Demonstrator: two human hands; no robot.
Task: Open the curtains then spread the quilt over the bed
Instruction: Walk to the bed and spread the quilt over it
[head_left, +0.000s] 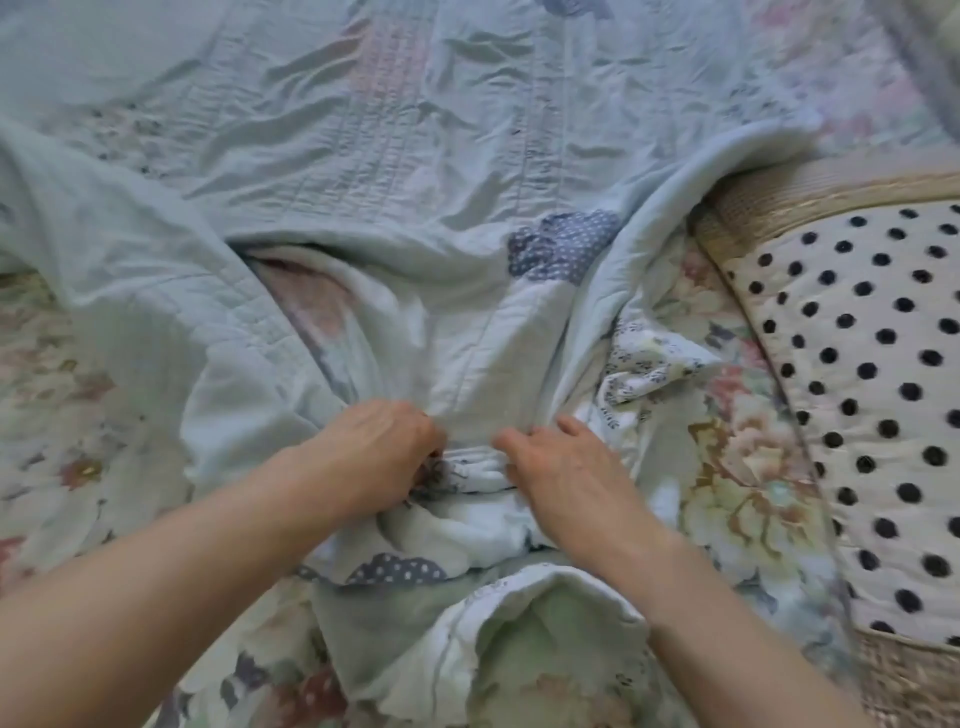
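A pale blue-green quilt (363, 156) with stitched lines and dotted navy patches lies rumpled across the bed, bunched into folds near me. My left hand (379, 457) grips a bunched fold of the quilt at the lower middle, its fingers curled into the cloth. Just to its right, my right hand (566, 467) has its fingers curled round the same gathered edge. Between the two hands shows a white printed underside of the quilt (472, 467). No curtains are in view.
A floral bedspread (737, 467) covers the bed beneath the quilt, showing at the left and right. A cream pillow with black dots (872, 389) lies at the right, on a woven straw mat (810, 192).
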